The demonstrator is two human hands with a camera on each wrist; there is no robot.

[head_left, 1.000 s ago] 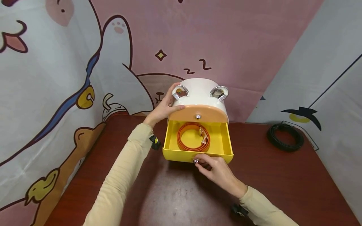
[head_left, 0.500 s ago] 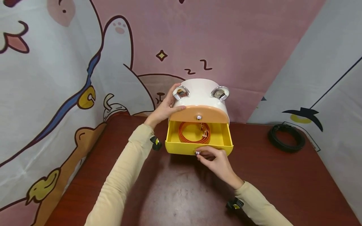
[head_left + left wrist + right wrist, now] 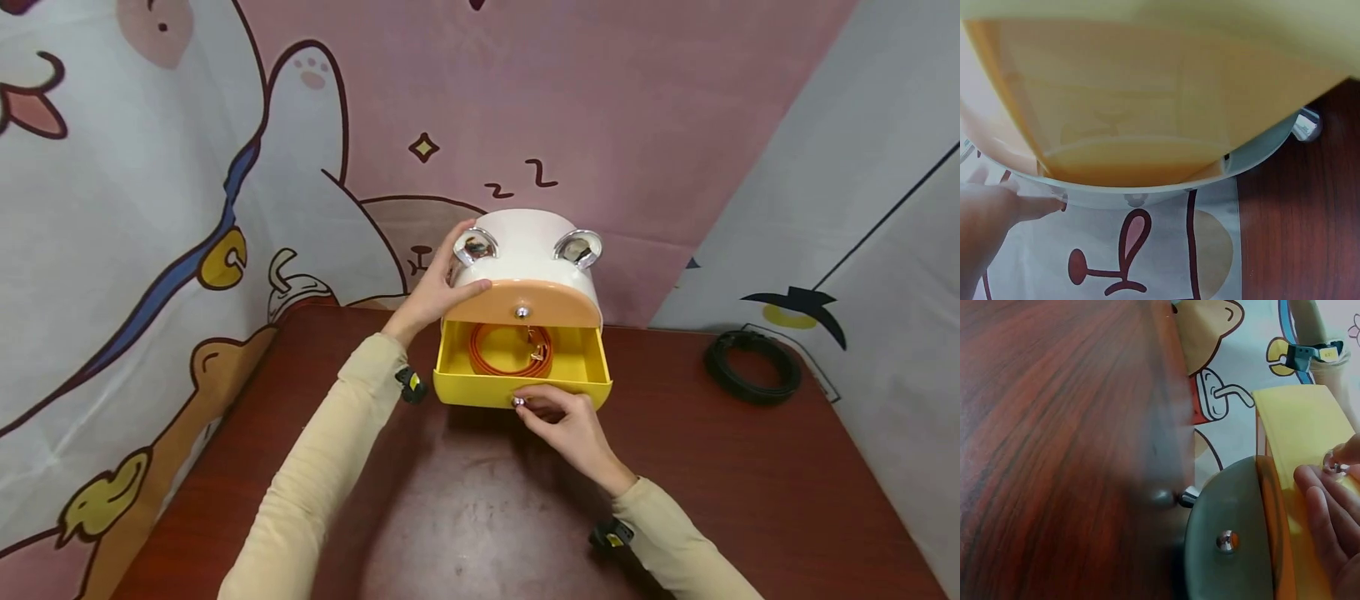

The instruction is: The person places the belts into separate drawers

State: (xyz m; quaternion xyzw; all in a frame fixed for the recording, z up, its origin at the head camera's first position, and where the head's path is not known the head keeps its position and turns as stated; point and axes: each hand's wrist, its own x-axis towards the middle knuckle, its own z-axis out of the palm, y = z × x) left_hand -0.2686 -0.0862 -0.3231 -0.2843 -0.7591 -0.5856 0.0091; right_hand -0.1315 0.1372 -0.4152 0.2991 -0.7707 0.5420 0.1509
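Note:
A white storage box (image 3: pixel 525 237) with silver ear-like rings and an orange upper drawer front (image 3: pixel 487 305) stands at the table's back. My left hand (image 3: pixel 431 293) grips its left side, thumb at the orange front's edge; the other fingers are partly hidden. Below, a yellow drawer (image 3: pixel 468 392) is pulled partway out. Inside lies a coiled orange belt (image 3: pixel 510 372) with a gold-toned buckle. My right hand (image 3: pixel 576 433) pinches the drawer's silver knob (image 3: pixel 518 402) between thumb and fingertips. In the right wrist view, a grey-green lower front (image 3: pixel 1238 509) with its own knob shows beside the drawer.
A coiled black belt (image 3: pixel 752 367) lies on the table's right rear. The reddish-brown wooden table (image 3: pixel 720 475) extends in front and to both sides. A printed cartoon cloth (image 3: pixel 600 100) hangs close behind the box and along the sides.
My right hand has moved back toward the box, and the yellow drawer has slid partway inward with it, covering more of the orange belt. The left hand has kept its hold.

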